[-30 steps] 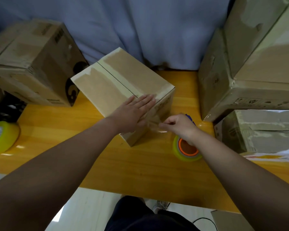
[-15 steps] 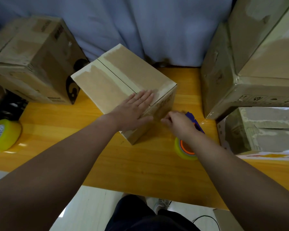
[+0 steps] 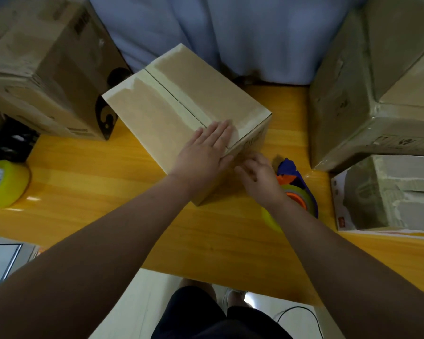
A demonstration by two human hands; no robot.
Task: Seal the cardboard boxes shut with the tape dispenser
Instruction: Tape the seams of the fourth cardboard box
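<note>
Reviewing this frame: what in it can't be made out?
All in the head view:
- Right hand: motion-blurred; whether it pinches anything cannot be told.
- Dispenser: its roll is partly hidden by the right wrist.
- Box: the near side is largely covered by both hands; the left hand lies flat on top.
- Yellow roll: cut off by the left edge.

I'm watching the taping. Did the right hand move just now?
Yes, slightly: the right hand shifted left, toward the side of the box, uncovering the blue handle of the tape dispenser.
</note>
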